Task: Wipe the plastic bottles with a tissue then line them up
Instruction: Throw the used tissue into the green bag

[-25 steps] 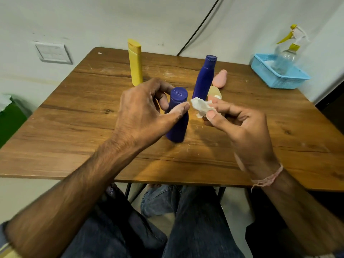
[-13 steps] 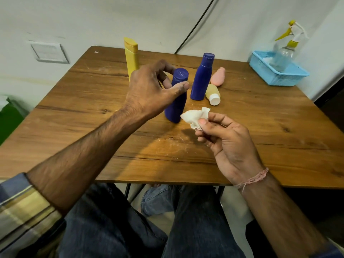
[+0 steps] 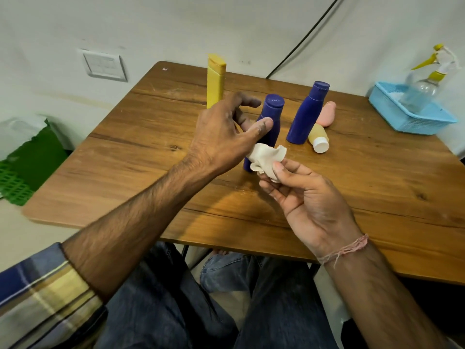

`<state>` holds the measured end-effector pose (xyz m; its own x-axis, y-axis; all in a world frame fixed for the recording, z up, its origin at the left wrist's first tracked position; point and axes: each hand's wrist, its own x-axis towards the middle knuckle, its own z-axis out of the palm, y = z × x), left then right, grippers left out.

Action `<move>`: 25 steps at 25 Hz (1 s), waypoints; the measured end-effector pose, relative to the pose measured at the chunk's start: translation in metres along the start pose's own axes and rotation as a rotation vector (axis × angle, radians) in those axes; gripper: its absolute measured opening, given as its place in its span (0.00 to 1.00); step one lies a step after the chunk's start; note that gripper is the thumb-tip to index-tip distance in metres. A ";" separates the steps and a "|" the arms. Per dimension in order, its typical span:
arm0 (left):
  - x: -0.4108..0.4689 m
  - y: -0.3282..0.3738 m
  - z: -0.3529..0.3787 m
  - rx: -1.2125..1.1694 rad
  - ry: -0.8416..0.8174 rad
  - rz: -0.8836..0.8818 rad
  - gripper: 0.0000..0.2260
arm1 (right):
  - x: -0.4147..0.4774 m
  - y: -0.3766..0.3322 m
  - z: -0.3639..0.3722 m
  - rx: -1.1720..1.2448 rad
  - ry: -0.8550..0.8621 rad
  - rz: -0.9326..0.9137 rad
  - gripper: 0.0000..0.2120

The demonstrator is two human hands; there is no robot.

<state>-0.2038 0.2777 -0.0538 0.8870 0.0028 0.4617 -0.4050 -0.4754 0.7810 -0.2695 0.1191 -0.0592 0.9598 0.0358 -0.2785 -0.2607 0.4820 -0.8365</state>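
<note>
Head view: left hand (image 3: pixel 226 133) spreads loose fingers at the near blue bottle (image 3: pixel 271 113), thumb across its front, contact unclear. Right hand (image 3: pixel 309 202) pinches the crumpled tissue (image 3: pixel 268 157) just before that bottle's base. It stands upright on the table (image 3: pixel 125 159), second blue bottle (image 3: pixel 305 117) beside it, yellow bottle (image 3: pixel 215 79) behind.

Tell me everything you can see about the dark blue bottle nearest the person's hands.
The nearer blue bottle looks like opaque dark blue plastic. Its rounded body narrows to a flat-topped cap of the same colour, closed, with faint lettering too small to read. It stands upright on the wooden table. The left hand is spread beside it, thumb across its front; contact is unclear. The tissue, pinched by the right hand, hides its lower part. The second blue bottle stands apart, to its right.
</note>
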 end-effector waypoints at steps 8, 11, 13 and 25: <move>-0.054 -0.052 -0.067 -0.432 -0.153 -0.052 0.09 | 0.017 0.035 0.063 -0.029 -0.082 0.033 0.13; -0.066 -0.071 -0.095 -0.440 -0.123 -0.064 0.11 | 0.027 0.059 0.104 -0.108 -0.051 0.026 0.09; -0.069 -0.085 -0.117 -0.403 -0.043 -0.082 0.12 | 0.035 0.073 0.131 -0.167 -0.081 0.023 0.06; -0.034 -0.233 -0.241 -0.438 0.419 -0.560 0.05 | 0.152 0.180 0.286 -0.990 -0.489 -0.474 0.07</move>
<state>-0.1930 0.6008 -0.1500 0.8623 0.5064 0.0060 -0.0537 0.0796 0.9954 -0.1403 0.4615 -0.1170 0.8640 0.4686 0.1842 0.3675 -0.3369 -0.8669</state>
